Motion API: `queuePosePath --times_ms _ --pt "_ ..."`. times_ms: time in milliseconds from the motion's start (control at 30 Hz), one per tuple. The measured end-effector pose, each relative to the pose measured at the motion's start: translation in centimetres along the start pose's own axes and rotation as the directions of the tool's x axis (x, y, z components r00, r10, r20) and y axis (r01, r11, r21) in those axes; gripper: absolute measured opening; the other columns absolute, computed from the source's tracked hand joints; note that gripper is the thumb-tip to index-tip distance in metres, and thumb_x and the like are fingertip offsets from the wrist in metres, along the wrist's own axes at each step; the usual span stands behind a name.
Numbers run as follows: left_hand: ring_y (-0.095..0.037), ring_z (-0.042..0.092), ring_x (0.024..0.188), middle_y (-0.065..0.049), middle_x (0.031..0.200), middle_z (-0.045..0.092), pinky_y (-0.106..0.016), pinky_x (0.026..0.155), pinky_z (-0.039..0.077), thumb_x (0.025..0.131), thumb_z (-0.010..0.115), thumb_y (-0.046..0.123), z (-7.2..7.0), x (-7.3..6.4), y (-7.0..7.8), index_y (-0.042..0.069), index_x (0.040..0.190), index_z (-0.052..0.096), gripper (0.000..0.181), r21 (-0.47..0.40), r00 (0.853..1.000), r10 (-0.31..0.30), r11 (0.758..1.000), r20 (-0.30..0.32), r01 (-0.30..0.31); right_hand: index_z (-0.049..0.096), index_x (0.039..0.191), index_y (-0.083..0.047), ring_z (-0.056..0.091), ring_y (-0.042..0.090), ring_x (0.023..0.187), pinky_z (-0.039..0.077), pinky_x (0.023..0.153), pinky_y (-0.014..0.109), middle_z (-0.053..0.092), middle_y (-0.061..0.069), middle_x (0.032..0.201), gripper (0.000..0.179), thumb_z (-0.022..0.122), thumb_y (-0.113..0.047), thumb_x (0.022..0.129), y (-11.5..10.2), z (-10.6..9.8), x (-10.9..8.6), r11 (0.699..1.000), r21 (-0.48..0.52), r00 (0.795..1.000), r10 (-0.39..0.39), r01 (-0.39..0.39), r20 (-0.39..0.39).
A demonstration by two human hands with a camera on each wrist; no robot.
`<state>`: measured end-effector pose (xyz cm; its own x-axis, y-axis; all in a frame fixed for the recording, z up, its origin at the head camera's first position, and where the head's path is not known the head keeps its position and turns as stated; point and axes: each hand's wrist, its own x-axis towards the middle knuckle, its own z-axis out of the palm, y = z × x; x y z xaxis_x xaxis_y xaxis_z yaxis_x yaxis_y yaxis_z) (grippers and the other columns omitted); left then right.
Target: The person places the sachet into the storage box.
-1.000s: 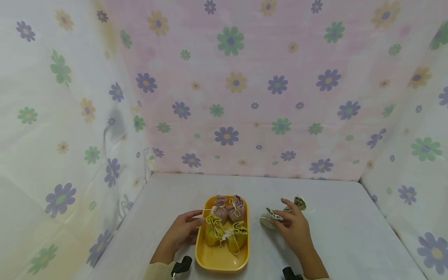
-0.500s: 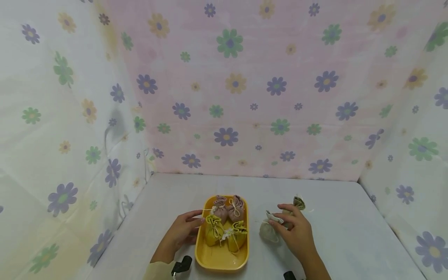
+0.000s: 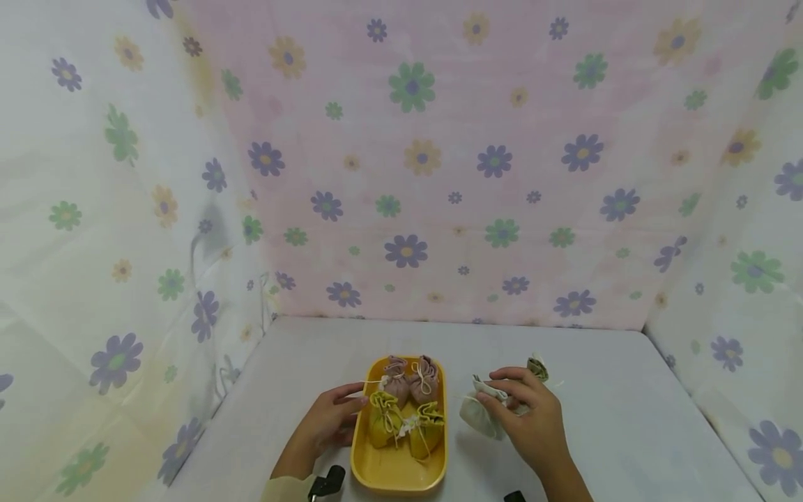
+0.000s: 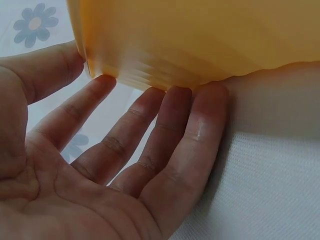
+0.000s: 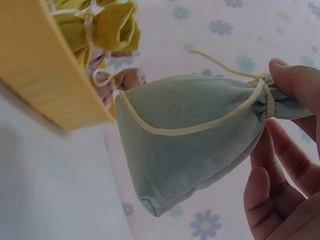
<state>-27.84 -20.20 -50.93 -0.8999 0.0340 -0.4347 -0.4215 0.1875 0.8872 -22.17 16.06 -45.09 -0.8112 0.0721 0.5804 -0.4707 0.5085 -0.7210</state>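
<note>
My right hand (image 3: 530,418) pinches the gathered neck of a grey-green drawstring pouch (image 5: 190,130) between thumb and fingers. The pouch hangs to the right of the yellow tray (image 3: 399,477), and its pale cord trails across the cloth. At the tray's left side is my left hand (image 3: 326,422), fingers stretched out with their tips against the outer wall (image 4: 200,40). Inside the tray, two mauve pouches (image 3: 424,383) stand at the far end. Two mustard-yellow pouches (image 3: 385,422) sit nearer the middle, with small white trims between them.
An olive-green pouch (image 3: 537,368) stands behind my right hand, mostly hidden by it. The white table (image 3: 627,418) meets a flower-printed cloth (image 3: 408,174) at the back and sides. Bare tray floor shows at its near end.
My right hand has raised the grey-green pouch off the table and carried it slightly left, nearer the tray. My left hand stays at the tray's side. The head view tilts up a little.
</note>
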Motion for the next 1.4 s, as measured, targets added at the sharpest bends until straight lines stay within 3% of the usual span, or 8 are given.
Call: queuePosePath --times_ms 233,700,933,1400 --pt "-0.024 0.075 0.101 -0.017 0.138 0.066 -0.043 0.074 0.065 0.093 0.077 0.041 -0.1 0.1 0.3 0.017 0.151 0.054 0.067 0.004 1.0 0.013 1.0 0.02 -0.014 0.082 0.098 -0.026 0.065 0.005 0.094 0.055 0.061 0.019 0.072 -0.009 0.109 0.02 0.09 -0.021 0.081 -1.6 0.1 1.0 0.992 0.011 0.992 -0.123 0.123 0.023" --pt "-0.023 0.075 0.099 -0.016 0.136 0.067 -0.042 0.073 0.065 0.092 0.078 0.041 0.0 0.2 -0.2 0.016 0.15 0.054 0.068 0.008 1.0 -0.005 1.0 0.011 0.005 0.081 0.098 -0.031 0.064 0.006 0.09 0.058 0.059 0.022 0.071 -0.009 0.105 0.016 0.088 -0.028 0.084 -3.9 1.4 0.8 0.992 0.093 0.992 -0.098 0.09 0.077" --pt "-0.023 0.075 0.1 -0.016 0.136 0.067 -0.042 0.074 0.065 0.092 0.077 0.041 0.0 0.1 -0.4 0.015 0.151 0.053 0.069 0.001 1.0 0.001 1.0 0.015 -0.001 0.08 0.1 -0.03 0.066 0.007 0.088 0.059 0.059 0.023 0.071 -0.006 0.107 0.018 0.087 -0.027 0.084 -4.9 2.5 0.4 0.982 0.148 0.983 -0.134 0.116 0.121" --pt "-0.024 0.075 0.103 -0.017 0.138 0.065 -0.046 0.077 0.065 0.092 0.078 0.041 -0.2 -0.1 -0.1 0.016 0.152 0.053 0.07 -0.038 0.999 0.002 0.999 0.043 0.0 0.081 0.103 -0.031 0.068 0.008 0.092 0.06 0.059 0.025 0.069 -0.007 0.108 0.016 0.084 -0.031 0.087 -6.4 5.2 -0.3 0.956 0.277 0.959 -0.16 0.092 0.233"
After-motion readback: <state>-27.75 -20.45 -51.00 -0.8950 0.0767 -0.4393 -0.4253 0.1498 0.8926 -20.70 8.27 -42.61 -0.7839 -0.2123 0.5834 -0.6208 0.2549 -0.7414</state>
